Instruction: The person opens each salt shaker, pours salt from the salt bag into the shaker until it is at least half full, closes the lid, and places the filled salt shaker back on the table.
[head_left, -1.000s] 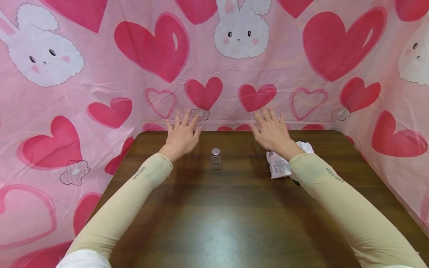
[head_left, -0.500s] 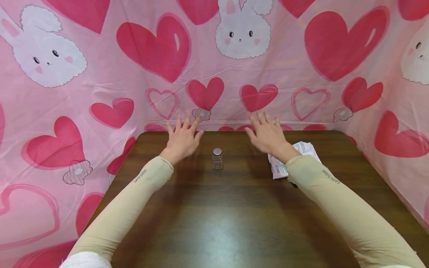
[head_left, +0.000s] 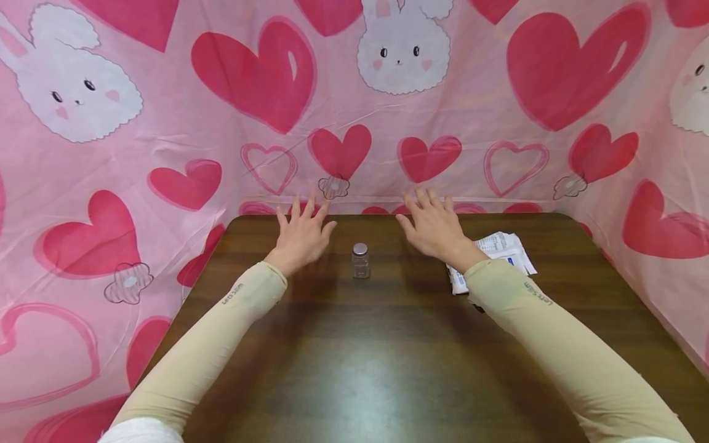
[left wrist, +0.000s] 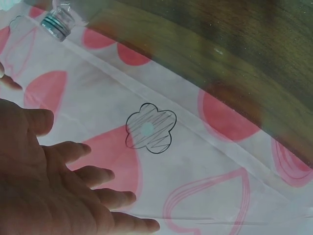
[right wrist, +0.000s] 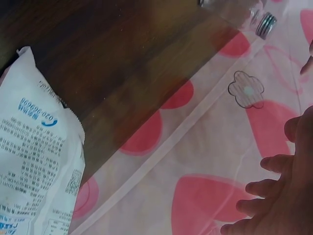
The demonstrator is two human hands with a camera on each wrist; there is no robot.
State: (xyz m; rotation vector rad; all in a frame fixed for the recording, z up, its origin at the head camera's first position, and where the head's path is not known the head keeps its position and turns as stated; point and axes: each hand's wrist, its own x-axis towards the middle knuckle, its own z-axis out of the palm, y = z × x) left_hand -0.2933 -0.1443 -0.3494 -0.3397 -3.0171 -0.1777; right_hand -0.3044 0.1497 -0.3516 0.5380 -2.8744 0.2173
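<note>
A small clear glass jar (head_left: 360, 266) with a silver screw cap stands upright near the middle of the table. It looks see-through, with no contents that I can make out. My left hand (head_left: 301, 239) hovers to its left, fingers spread and straight, palm down. On the jar's other side my right hand (head_left: 437, 231) is held the same way, with nothing in it. Under and beyond the right wrist lies a white printed plastic packet (head_left: 512, 249), partly hidden by the forearm. The right wrist view shows the packet's (right wrist: 39, 147) blue and black print. Neither hand touches the jar.
The brown wooden table (head_left: 354, 344) ends at a pink cloth wall (head_left: 382, 117) printed with hearts and rabbits, which also closes in both sides. A small dark thing (head_left: 477, 307) shows just under the right sleeve, mostly covered.
My right hand has shifted left, toward the jar, uncovering more of the packet. The left hand has stayed nearly in place, dropping very slightly. The jar stands where it was.
</note>
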